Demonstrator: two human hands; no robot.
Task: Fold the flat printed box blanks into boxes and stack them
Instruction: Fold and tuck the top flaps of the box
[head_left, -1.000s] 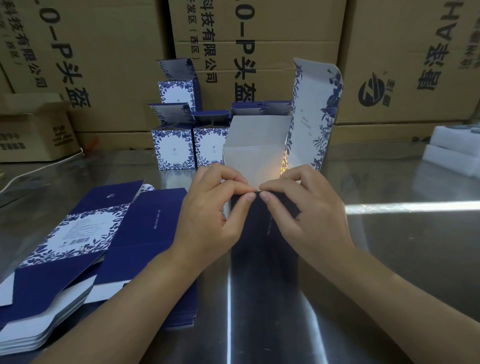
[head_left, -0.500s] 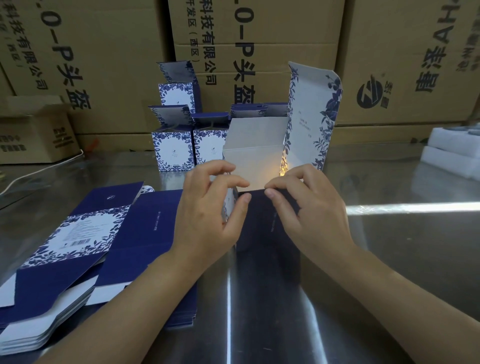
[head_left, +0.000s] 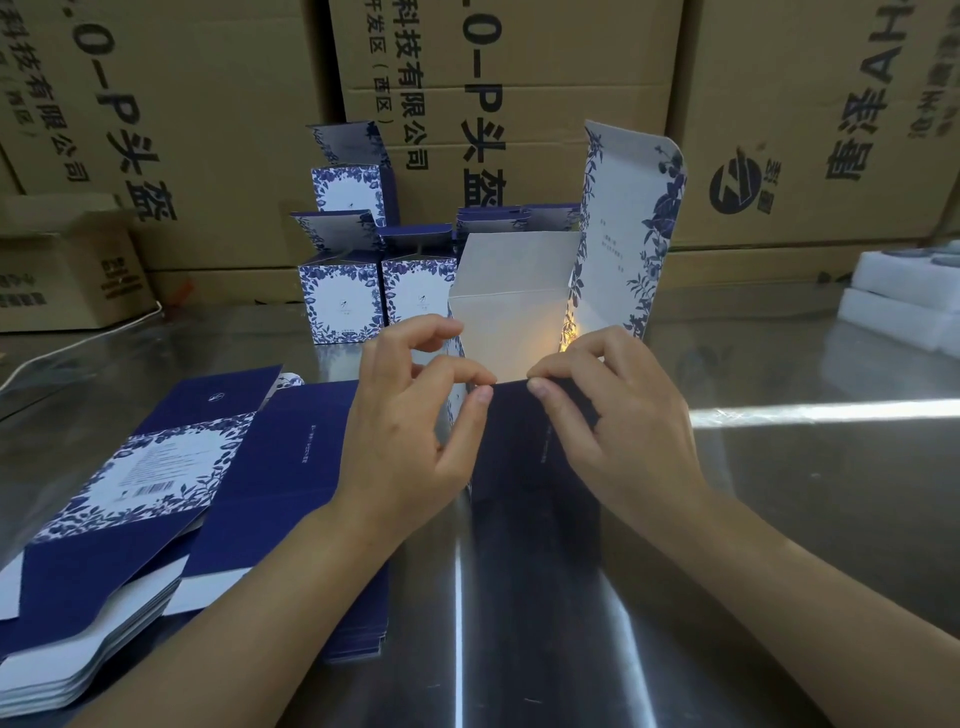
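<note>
A half-folded blue-and-white floral box (head_left: 519, 322) stands upright on the steel table, its top open and its tall printed lid flap (head_left: 631, 218) raised at the right. My left hand (head_left: 410, 415) pinches the near top edge of its dark blue front wall at the left. My right hand (head_left: 613, 415) pinches the same edge at the right. A pile of flat blanks (head_left: 156, 493) lies to the left. Several folded boxes (head_left: 363, 291) stand stacked behind, against the cartons.
Large brown shipping cartons (head_left: 493, 104) wall off the back of the steel table (head_left: 805, 493). A small open carton (head_left: 62, 270) sits at the back left. White foam blocks (head_left: 904, 296) lie at the far right.
My fingertips, which met at the middle of the box's near edge, have drawn apart along it. My left index and middle fingers have lifted. The box has stayed in place.
</note>
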